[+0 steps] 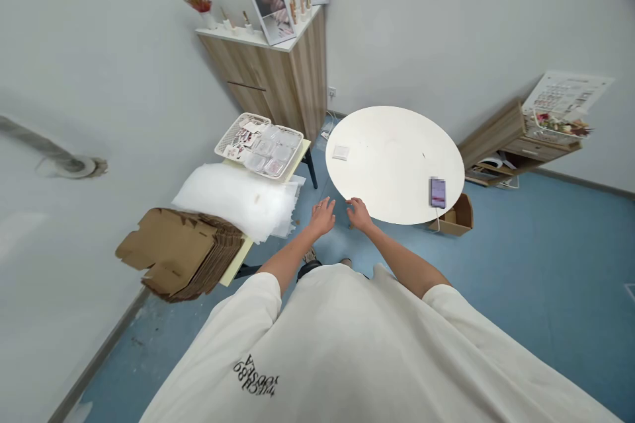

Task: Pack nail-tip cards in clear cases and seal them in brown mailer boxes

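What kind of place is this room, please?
Probably a small nail-goods workroom: a framed photo of hands, a basket of small clear packets, and a stack of flat cardboard boxes.

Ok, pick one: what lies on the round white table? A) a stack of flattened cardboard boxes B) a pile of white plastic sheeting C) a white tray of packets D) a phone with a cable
D. A phone, blurred in the picture, lies near the edge of the round white table with a cable trailing off; the white tray and flattened cardboard boxes are on the other, yellow table.
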A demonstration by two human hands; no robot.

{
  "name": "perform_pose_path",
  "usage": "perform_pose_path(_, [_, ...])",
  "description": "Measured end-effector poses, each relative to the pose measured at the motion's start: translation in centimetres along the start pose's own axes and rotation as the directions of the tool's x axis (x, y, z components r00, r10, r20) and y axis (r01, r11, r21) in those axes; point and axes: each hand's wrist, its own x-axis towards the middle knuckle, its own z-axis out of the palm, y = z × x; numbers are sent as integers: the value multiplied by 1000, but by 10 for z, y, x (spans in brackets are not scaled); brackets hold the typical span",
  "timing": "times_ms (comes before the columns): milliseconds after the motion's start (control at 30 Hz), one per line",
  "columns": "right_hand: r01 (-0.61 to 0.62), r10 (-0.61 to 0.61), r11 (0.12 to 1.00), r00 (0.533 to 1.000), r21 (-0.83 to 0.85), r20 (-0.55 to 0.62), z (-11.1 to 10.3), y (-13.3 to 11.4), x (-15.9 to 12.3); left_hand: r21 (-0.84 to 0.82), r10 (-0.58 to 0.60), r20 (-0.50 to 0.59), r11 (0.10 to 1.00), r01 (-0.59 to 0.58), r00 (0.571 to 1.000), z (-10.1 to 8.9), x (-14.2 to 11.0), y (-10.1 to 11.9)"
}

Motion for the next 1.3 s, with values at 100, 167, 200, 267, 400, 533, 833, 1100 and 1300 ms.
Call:
perform_pose_path(100, [93,-93,996,995,3,20,16,-26,2,-15,-47,-61,999,46,997,-5,-26,-20])
perform_pose_path(167, [151,-151,988,988,2,43,29,-46,4,-24,-93,-91,996,91,992,-9,-46,-35])
perform_pose_path(200, [177,-177,984,983,1,56,37,-57,5,-31,-121,-100,992,119,988,-11,-56,-44])
perform_pose_path(267, [226,-225,974,970,-2,88,55,-81,6,-52,-180,-115,983,175,977,-14,-79,-64])
perform_pose_path(400, [326,-323,945,934,9,154,99,-139,4,-119,-272,-194,960,252,943,-21,-134,-114])
perform_pose_path(533, [397,-395,917,893,35,215,149,-204,-7,-189,-341,-291,936,296,894,-29,-199,-168])
perform_pose_path(833, [699,-670,714,671,27,318,237,-340,-43,-169,-501,-365,864,474,785,-50,-314,-275])
perform_pose_path(1100, [799,-681,586,574,-131,454,281,-387,-44,-137,-665,-269,743,655,697,-41,-361,-317])
perform_pose_path(1300, [749,-611,636,637,-187,470,288,-389,-38,-242,-701,-198,712,659,685,-34,-370,-328])
